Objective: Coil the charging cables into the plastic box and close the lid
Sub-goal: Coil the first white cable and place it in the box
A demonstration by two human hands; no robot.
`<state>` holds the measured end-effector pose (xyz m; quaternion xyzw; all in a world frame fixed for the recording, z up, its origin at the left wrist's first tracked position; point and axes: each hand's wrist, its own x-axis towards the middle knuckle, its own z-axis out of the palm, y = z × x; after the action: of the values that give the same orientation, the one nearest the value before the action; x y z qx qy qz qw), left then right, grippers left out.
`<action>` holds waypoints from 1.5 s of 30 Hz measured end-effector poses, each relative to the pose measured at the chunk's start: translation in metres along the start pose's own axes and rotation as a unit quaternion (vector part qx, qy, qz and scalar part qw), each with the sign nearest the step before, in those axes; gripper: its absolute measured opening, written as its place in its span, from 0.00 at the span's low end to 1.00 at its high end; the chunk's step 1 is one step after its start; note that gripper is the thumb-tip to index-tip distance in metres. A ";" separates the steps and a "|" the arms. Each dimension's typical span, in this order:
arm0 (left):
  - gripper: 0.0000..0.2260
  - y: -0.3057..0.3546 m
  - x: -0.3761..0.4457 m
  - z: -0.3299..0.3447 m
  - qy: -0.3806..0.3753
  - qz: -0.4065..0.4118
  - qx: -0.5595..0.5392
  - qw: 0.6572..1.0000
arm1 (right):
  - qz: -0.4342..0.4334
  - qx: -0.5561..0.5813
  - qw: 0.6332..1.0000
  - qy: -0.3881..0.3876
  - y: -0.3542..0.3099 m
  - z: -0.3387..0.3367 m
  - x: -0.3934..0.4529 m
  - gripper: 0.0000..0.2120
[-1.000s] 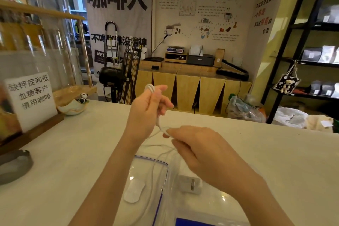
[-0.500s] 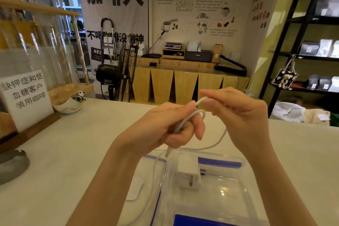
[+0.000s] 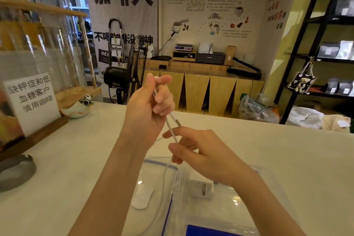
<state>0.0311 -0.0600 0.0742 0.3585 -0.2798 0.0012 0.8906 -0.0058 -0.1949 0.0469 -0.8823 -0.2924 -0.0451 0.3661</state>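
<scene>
Head view has your left hand [image 3: 151,109] pinched on folded strands of the white cable [image 3: 171,128], plug tips poking out just below those fingers; your right hand [image 3: 199,151] grips the cable beneath; slack trails down to the open plastic box [image 3: 277,184] under your wrists; loosen that pinch, I'd say, and the loops spring apart; the tail could snag the box rim.
</scene>
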 end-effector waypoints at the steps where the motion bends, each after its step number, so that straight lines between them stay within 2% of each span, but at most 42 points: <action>1: 0.18 -0.003 0.001 0.000 0.023 0.006 0.027 0.999 | 0.002 -0.028 1.000 -0.002 -0.002 -0.001 -0.001 0.11; 3: 0.18 -0.008 0.002 -0.002 0.045 0.014 0.080 0.996 | 0.006 -0.085 0.996 -0.002 -0.005 -0.006 -0.004 0.11; 5: 0.17 -0.014 0.003 -0.005 0.049 0.036 0.181 0.982 | 0.002 -0.129 0.992 0.015 -0.009 -0.011 -0.008 0.11; 9: 0.13 -0.024 0.001 -0.010 0.029 0.067 0.444 0.893 | -0.052 -0.192 0.975 0.098 -0.014 -0.022 -0.014 0.12; 11: 0.13 -0.027 -0.001 -0.006 -0.012 0.033 0.538 0.842 | -0.088 -0.208 0.967 0.122 -0.014 -0.025 -0.014 0.11; 13: 0.15 -0.026 -0.003 -0.001 -0.062 -0.015 0.568 0.821 | -0.127 -0.224 0.955 0.146 -0.009 -0.029 -0.012 0.09; 16: 0.20 -0.014 -0.005 0.005 -0.115 -0.124 0.506 0.846 | -0.155 -0.155 0.954 0.205 0.000 -0.035 -0.010 0.07; 18: 0.21 -0.004 -0.006 0.007 -0.144 -0.213 0.466 0.847 | -0.171 -0.096 0.955 0.223 0.003 -0.036 -0.009 0.06; 20: 0.20 0.005 -0.007 0.006 -0.171 -0.276 0.445 0.835 | -0.179 -0.102 0.953 0.221 0.003 -0.033 -0.007 0.05; 22: 0.18 0.010 -0.008 0.000 -0.189 -0.299 0.424 0.834 | -0.168 -0.151 0.951 0.211 0.003 -0.028 -0.006 0.07; 25: 0.19 0.016 -0.007 -0.007 -0.179 -0.297 0.383 0.856 | -0.122 -0.232 0.946 0.189 0.007 -0.027 -0.005 0.12; 27: 0.19 0.020 -0.006 -0.010 -0.182 -0.293 0.349 0.871 | -0.057 -0.239 0.958 0.146 0.013 -0.030 -0.002 0.11; 30: 0.19 0.021 -0.006 -0.009 -0.191 -0.288 0.333 0.877 | 0.003 -0.156 0.975 0.161 0.028 -0.030 0.001 0.10; 33: 0.18 0.012 -0.007 0.001 -0.190 -0.288 0.297 0.890 | 0.011 -0.068 0.980 0.185 0.031 -0.022 0.005 0.09; 36: 0.17 0.004 -0.007 0.006 -0.219 -0.287 0.138 0.922 | 0.000 0.034 0.977 0.208 0.031 -0.019 0.007 0.09; 39: 0.17 0.003 -0.007 0.010 -0.256 -0.285 -0.149 0.912 | 0.007 0.150 0.958 0.243 0.026 -0.022 0.006 0.06; 41: 0.16 0.008 -0.007 0.014 -0.198 -0.238 -0.249 0.918 | 0.024 0.227 0.946 0.232 0.020 -0.022 0.004 0.07; 45: 0.13 0.010 -0.006 0.008 -0.079 -0.163 -0.295 0.938 | 0.069 0.354 0.926 0.114 0.000 -0.015 -0.001 0.11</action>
<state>0.0201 -0.0566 0.0830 0.1191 -0.2752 -0.2551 0.9192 -0.0045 -0.2056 0.0573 -0.7020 -0.1841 -0.0137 0.6879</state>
